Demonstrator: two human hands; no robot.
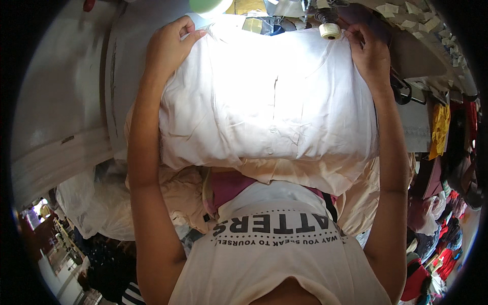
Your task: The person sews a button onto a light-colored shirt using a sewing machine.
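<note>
A white buttoned shirt (229, 112) is spread between my two hands, its front facing up and brightly lit in the middle. My left hand (173, 43) pinches its far left corner between thumb and fingers. At the far right corner, my right hand (367, 51) grips the cloth with curled fingers. A front opening and small buttons run down the middle of the shirt. Its near edge hangs over cream-coloured cloth (279, 170) close to my body.
A whitish cylindrical fitting (330, 31) stands at the far edge beside my right hand. A pale green round object (209, 6) is at the far side. Clear plastic (96, 201) lies left of my left arm. Yellow cloth (439, 132) hangs at the right, near heaps of coloured garments (447, 254).
</note>
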